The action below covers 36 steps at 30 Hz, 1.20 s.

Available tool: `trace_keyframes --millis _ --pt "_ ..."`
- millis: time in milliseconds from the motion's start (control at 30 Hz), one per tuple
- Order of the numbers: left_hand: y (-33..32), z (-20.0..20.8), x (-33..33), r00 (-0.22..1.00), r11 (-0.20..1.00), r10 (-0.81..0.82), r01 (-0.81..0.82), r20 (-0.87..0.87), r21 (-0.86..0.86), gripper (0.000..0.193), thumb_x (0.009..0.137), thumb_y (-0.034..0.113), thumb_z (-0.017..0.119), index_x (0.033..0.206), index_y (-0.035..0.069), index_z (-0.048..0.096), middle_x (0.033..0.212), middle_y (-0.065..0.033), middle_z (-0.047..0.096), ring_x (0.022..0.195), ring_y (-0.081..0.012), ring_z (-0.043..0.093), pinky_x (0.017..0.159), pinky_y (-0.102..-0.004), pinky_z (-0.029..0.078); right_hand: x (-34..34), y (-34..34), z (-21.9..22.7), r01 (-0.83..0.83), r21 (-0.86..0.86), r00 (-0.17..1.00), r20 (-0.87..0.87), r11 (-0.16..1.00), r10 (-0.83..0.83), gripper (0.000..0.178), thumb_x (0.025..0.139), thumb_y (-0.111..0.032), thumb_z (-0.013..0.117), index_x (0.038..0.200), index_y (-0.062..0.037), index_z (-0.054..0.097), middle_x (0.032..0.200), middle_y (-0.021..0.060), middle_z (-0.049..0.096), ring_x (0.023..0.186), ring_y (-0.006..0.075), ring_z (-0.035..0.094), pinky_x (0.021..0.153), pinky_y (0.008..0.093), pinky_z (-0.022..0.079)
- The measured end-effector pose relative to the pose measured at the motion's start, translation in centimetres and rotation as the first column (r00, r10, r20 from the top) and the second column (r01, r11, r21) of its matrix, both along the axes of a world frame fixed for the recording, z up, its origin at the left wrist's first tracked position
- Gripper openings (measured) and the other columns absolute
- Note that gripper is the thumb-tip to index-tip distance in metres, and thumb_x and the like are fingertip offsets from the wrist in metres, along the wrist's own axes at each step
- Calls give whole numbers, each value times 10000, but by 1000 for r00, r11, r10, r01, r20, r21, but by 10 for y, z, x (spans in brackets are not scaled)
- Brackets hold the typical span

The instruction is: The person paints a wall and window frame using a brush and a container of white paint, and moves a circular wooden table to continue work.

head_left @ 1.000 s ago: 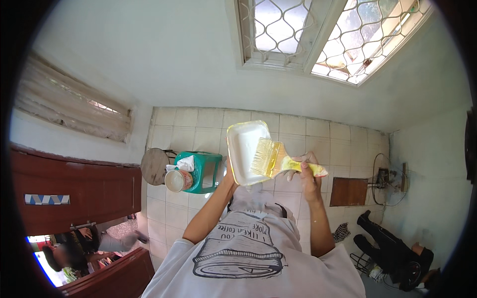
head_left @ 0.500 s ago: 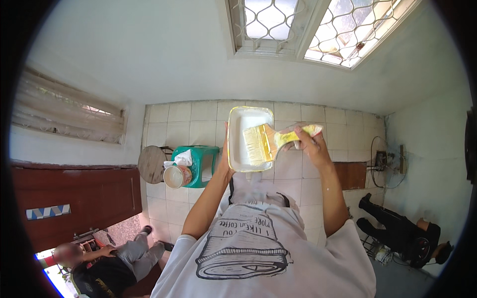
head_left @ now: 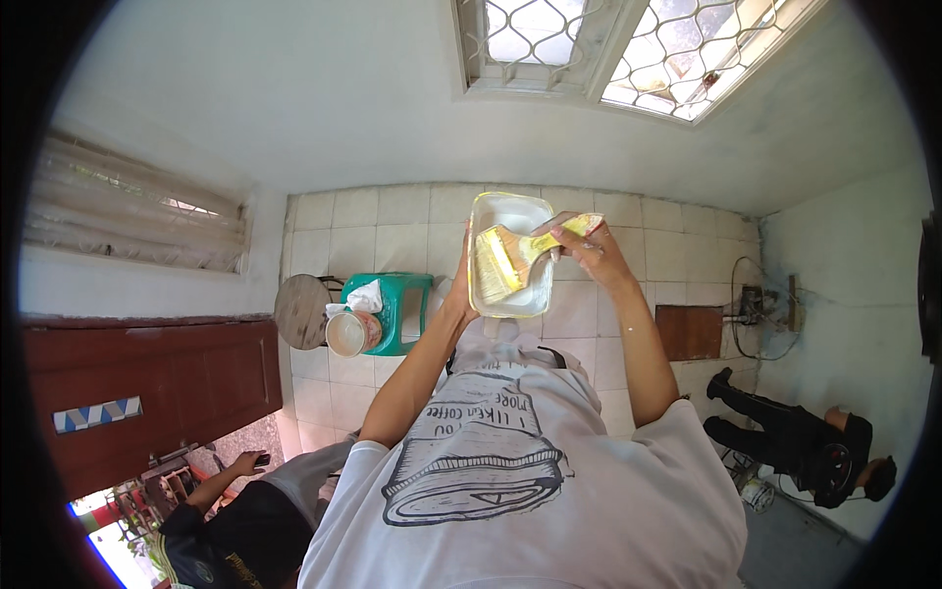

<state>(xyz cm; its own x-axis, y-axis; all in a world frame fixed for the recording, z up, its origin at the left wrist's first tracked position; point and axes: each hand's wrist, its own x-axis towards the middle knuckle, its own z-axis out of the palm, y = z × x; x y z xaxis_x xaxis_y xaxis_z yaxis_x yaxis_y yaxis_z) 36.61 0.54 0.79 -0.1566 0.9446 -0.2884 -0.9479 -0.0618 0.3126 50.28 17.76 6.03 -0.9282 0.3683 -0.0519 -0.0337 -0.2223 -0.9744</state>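
Note:
A rectangular paint tray (head_left: 546,294) with a yellowed rim and white paint inside is held up in front of my chest. My left hand (head_left: 461,290) grips it along its left side, the fingers mostly hidden beneath it. Across the tray lies a wide paintbrush (head_left: 520,257) with pale bristles and a yellow-smeared handle. My right hand (head_left: 586,245) is closed round that handle, to the right of the tray. The bristles point down and left over the tray's near left part; whether they touch the paint I cannot tell.
On the left a green plastic stool (head_left: 397,294) carries a white cloth (head_left: 365,295) and a paint bucket (head_left: 348,336). Beside it stands a round wooden stool (head_left: 299,312). One person (head_left: 235,530) sits at lower left by a brown door (head_left: 186,378); another person (head_left: 805,447) is at right.
Brush and right hand have shifted left over the tray, with the bristles now tilted. The tray sits slightly farther right and higher in the picture. The person at lower left has leaned differently.

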Motion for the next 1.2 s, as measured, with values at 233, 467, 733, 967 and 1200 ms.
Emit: trace_keyframes --millis 233,467,733,967,1200 --pt "8 -8 2 994 988 74 -83 75 128 829 951 716 320 1489 86 360 1394 -185 517 1184 -341 600 989 -495 532 0 -35 10 206 -79 977 -39 975 -209 238 976 -210 621 1008 12 700 938 62 702 747 77 580 669 236 465" --pt "9 -11 4 993 988 111 -114 34 107 858 936 745 311 1495 95 357 1414 -166 511 1214 -310 590 1012 -469 522 3 -42 10 357 -163 924 -82 920 -373 242 974 -187 613 988 47 677 937 86 698 712 94 568 656 250 466" --pt "-1 3 11 994 989 99 -104 48 109 898 919 776 285 1519 109 329 1462 -155 476 1268 -327 551 1052 -483 484 33 -27 7 391 -98 910 -104 915 -400 272 995 -204 582 1007 52 674 947 108 687 713 120 586 631 269 483" --pt "6 -25 11 999 999 46 -47 12 26 932 901 795 300 1496 80 361 1429 -175 503 1242 -327 569 1047 -481 482 26 -46 -1 328 -153 938 -68 932 -341 285 1006 -214 563 1036 49 669 956 102 678 783 129 624 676 268 486" --pt "-2 -21 5 983 992 105 -113 149 47 885 910 774 335 1515 129 346 1452 -151 488 1268 -336 546 1055 -517 462 43 -38 -15 288 -350 944 -56 891 -327 213 1005 -227 552 935 -28 588 942 118 681 787 181 621 753 326 496"
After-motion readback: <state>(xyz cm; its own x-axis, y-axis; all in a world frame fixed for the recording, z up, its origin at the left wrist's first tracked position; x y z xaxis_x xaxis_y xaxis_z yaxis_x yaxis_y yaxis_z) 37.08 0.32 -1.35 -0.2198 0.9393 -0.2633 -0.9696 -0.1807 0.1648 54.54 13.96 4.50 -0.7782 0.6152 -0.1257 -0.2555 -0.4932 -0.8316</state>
